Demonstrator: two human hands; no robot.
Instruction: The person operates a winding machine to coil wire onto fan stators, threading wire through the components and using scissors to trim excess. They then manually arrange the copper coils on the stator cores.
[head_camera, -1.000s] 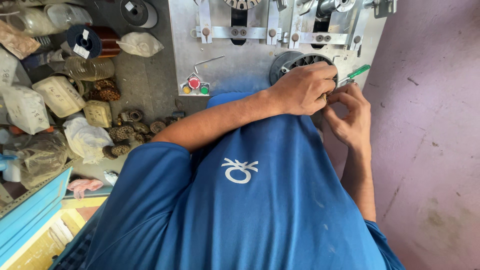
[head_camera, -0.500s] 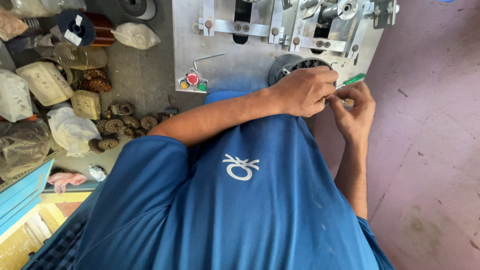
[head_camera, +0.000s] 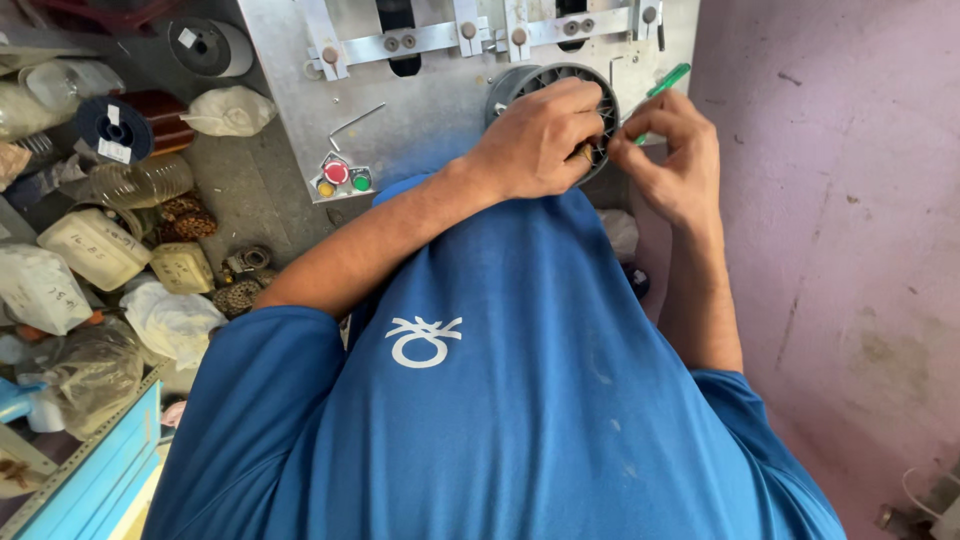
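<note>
So looking down over a blue t-shirt (head_camera: 500, 400) with a white logo, both hands are up at a round dark-grey slotted metal stator core (head_camera: 552, 92) that sits against the lower right part of a bare aluminium machine plate (head_camera: 420, 110). The left hand (head_camera: 535, 140) is draped over the front of the core, fingers curled together and pressing on its slotted face, covering most of it. The right hand (head_camera: 672, 160) is just beside the core's right edge, thumb and fingertips pinched together around a thin green plastic stick (head_camera: 662, 88) that pokes up and to the right; the lower end is hidden behind the fingers, so I can't tell whether it reaches the core. On the plate there's a bent metal hex key (head_camera: 355, 122) and, lower down, a little cluster of red, green and yellow push buttons (head_camera: 342, 177). Off to the left the floor is cluttered: a spool of copper-coloured wire with a black end cap (head_camera: 130, 128), a clear plastic bottle (head_camera: 140, 182), white plastic bags (head_camera: 232, 110), a cream-coloured box (head_camera: 92, 248) and a blue crate edge (head_camera: 100, 470). Pink wall (head_camera: 840, 230) on the right.
</note>
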